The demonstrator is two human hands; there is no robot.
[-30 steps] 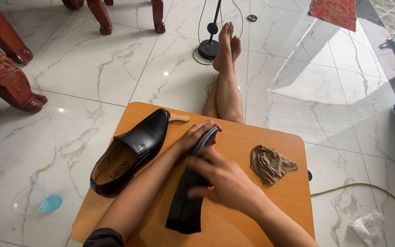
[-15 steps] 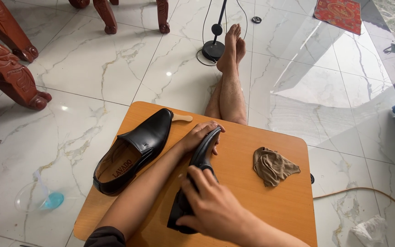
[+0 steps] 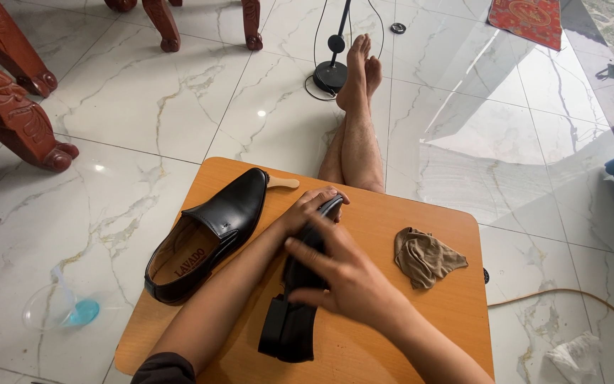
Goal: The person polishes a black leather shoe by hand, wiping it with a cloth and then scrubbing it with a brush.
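The left hand (image 3: 312, 206) has its grip wrapped around the toe end of a glossy black leather dress shoe (image 3: 296, 302) lying sole-side up on the desk, fingers curled over the tip. The right hand (image 3: 341, 274) lies flat across the middle of the same shoe, fingers spread and pressing on it rather than closing round it. The shoe's heel points toward the person, near the front edge of the small orange-brown wooden desk (image 3: 428, 327). Just to the left stands a second black leather shoe (image 3: 207, 235), upright, with a tan lining, and a pale wooden stick (image 3: 283, 183) shows at its toe. To the right, apart from the hands, lies a crumpled brown cloth (image 3: 424, 256). Beyond the desk the person's bare legs (image 3: 357, 135) stretch over white marble floor (image 3: 179, 107).
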